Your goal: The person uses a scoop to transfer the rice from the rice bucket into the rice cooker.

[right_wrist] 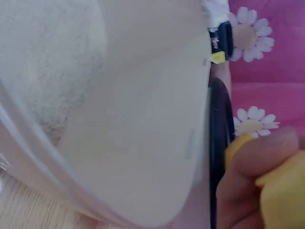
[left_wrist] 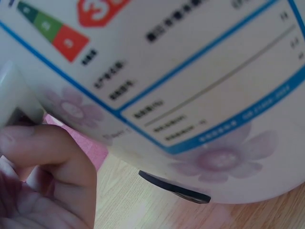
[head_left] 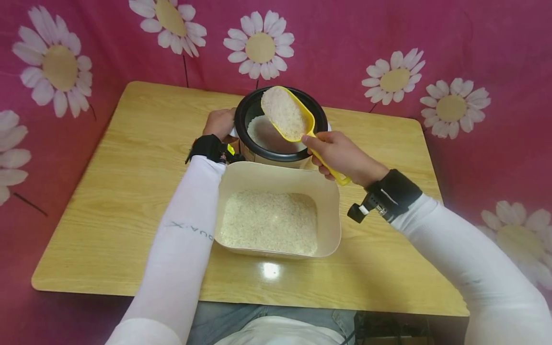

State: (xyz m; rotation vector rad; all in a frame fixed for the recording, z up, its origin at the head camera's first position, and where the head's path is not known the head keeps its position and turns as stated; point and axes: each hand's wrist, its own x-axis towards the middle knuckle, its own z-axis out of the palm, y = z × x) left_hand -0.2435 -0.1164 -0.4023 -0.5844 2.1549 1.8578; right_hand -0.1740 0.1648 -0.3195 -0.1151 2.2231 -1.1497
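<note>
My right hand (head_left: pixel 345 158) grips the handle of a yellow scoop (head_left: pixel 307 117) heaped with rice (head_left: pixel 282 112). The scoop is held over the open mouth of a rice cooker (head_left: pixel 241 132), whose pot has rice (head_left: pixel 260 132) inside. In the right wrist view, the fingers (right_wrist: pixel 250 160) wrap the yellow handle (right_wrist: pixel 286 195). At the cooker's left side my left hand (head_left: pixel 220 123) holds its white side handle; the left wrist view shows curled fingers (left_wrist: pixel 52 157) under that handle (left_wrist: pixel 19 93), beside the printed cooker body (left_wrist: pixel 143 105). The scoop hides part of the pot.
A cream bin (head_left: pixel 276 177) of rice (head_left: pixel 271 223) stands directly in front of the cooker, between my forearms. Both sit on a wooden table (head_left: pixel 142 182). Behind the table hangs a pink cloth (head_left: pixel 327 43) with white daisies.
</note>
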